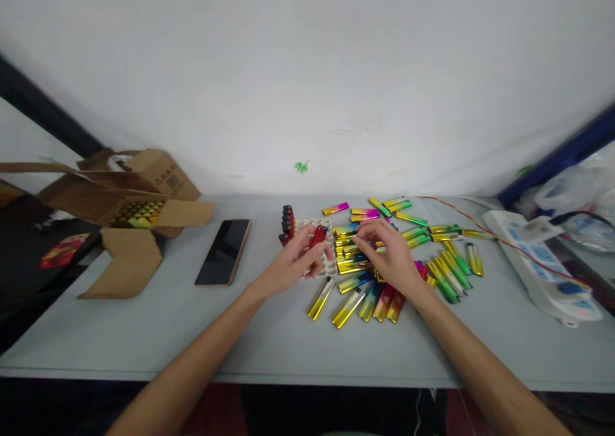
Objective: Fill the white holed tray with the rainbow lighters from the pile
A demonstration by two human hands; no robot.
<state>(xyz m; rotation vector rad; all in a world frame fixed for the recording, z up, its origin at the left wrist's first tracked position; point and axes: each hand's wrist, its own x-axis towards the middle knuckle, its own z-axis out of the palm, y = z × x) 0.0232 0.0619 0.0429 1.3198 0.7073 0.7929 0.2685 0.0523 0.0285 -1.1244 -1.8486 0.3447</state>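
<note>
My left hand point(298, 261) is closed on a red lighter point(318, 236), held tilted over a white tray with rows of holes point(327, 223). Along the tray's left side stands a row of dark red lighters point(288, 223) with black tops. My right hand point(388, 251) reaches into a loose pile of shiny lighters, its thumb and fingertips drawn together near a gold lighter point(355, 266). Whether a lighter is between those fingertips is unclear. Gold-and-green lighters point(444, 279) lie right of this hand, and a gold-and-silver lighter point(349, 308) lies in front.
A black phone point(223, 251) lies left of the tray. An open cardboard box point(129, 263) holding several yellow-topped items stands at the far left. On the right are a white power strip point(538, 263) and a red-yellow wire point(475, 221). Behind the table rises a white wall point(307, 90).
</note>
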